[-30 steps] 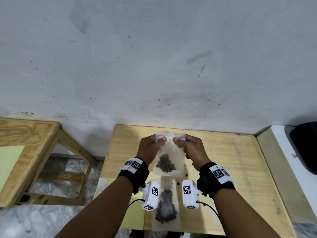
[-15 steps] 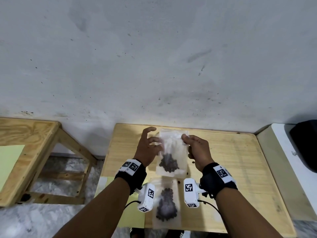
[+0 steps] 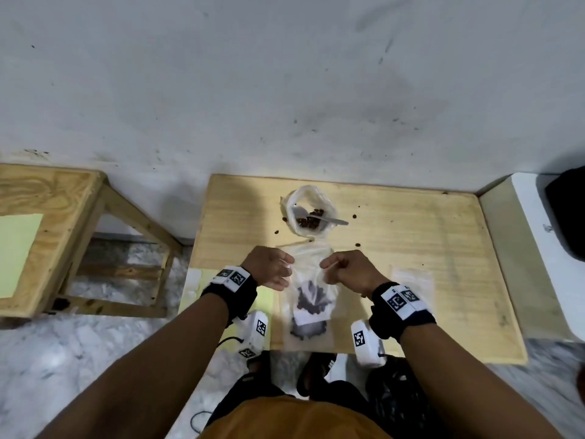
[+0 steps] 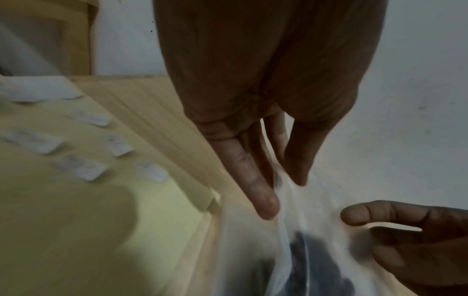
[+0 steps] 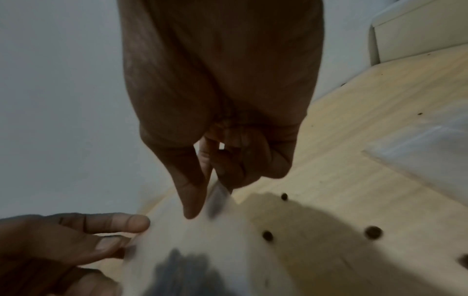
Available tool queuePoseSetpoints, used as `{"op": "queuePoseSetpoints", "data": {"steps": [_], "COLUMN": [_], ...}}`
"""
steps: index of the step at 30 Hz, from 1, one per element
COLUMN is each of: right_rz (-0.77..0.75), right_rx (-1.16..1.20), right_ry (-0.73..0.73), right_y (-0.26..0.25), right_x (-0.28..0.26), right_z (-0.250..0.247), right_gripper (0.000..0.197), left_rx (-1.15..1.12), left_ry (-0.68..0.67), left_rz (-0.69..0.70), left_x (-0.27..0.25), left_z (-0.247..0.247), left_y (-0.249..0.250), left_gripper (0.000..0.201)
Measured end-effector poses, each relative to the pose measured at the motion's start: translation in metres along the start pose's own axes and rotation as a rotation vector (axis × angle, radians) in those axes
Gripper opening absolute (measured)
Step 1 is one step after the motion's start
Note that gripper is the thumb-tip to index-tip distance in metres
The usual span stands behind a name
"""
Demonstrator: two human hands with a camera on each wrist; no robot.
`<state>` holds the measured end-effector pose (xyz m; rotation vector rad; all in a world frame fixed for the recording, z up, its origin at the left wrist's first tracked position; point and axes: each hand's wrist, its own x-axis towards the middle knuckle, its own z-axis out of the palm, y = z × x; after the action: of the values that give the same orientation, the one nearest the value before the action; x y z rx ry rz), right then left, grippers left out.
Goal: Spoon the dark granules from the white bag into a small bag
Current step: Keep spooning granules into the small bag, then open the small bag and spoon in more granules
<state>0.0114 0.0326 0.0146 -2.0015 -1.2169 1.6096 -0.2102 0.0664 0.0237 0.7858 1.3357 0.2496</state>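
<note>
Two hands hold one small bag (image 3: 311, 280) up over the near middle of the table (image 3: 427, 248). The right hand (image 3: 349, 272) has its fingers curled and pinches the top right edge of the bag. The left hand (image 3: 269, 267) has straight fingers; its fingertips (image 4: 264, 208) touch the bag's left side, and I cannot tell if they pinch it. Dark granules (image 3: 310, 301) sit low in the bag. Another small bag (image 3: 308, 335) with granules lies flat below it, at the near edge of the table.

The white bag (image 3: 308, 213) stands open near the far edge, with granules and a spoon (image 3: 319, 218) in it. The spoon's handle sticks out to the right. Loose granules (image 3: 357, 244) lie around it on the wood. A flat clear bag (image 3: 411, 278) lies to the right of the right hand. The right side of the table has bare wood up to its edge. A green sheet (image 3: 262, 301) covers the near left corner.

Half a second ago the bag was higher and the left hand was spread beside it. Now both hands are lower and closer to the near edge, and the white bag shows behind them.
</note>
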Motion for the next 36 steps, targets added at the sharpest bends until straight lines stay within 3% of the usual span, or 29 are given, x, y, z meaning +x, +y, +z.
{"op": "queuePoseSetpoints", "data": {"steps": [3,8,15,20,23,26,30,36], "right_rz": [0.044,0.015,-0.007,0.013,-0.038,-0.098,-0.044,0.154], "right_rx": [-0.079,-0.122,-0.225,-0.375,-0.318,-0.104,0.005,-0.009], "right_ry": [-0.107,-0.135,-0.149,-0.169,-0.035,0.165,0.312,0.527], "right_y": [0.016,0.031,0.035,0.036,0.042,0.051,0.073,0.13], "right_x": [-0.007,-0.015,-0.02,-0.018,-0.017,-0.016,-0.023,-0.039], "right_z": [0.013,0.031,0.037,0.031,0.021,0.002,-0.038,-0.096], "right_gripper": [0.027,0.031,0.031,0.034,0.03,0.021,0.02,0.023], "left_rx": [0.013,0.154,0.136,0.412,0.671,0.637,0.561,0.503], "left_ry": [-0.025,0.007,0.012,0.119,0.255,0.279,0.103,-0.078], "left_rz": [-0.101,-0.065,-0.059,0.001,0.151,0.286,0.327,0.264], "left_x": [0.0,0.006,0.011,0.014,0.017,0.02,0.027,0.05], "left_z": [0.001,0.001,-0.001,-0.001,0.003,0.017,0.058,0.13], "left_y": [-0.019,-0.051,-0.058,-0.054,-0.05,-0.042,-0.025,-0.015], "left_gripper": [0.013,0.016,0.02,0.016,0.022,0.019,0.011,0.01]}}
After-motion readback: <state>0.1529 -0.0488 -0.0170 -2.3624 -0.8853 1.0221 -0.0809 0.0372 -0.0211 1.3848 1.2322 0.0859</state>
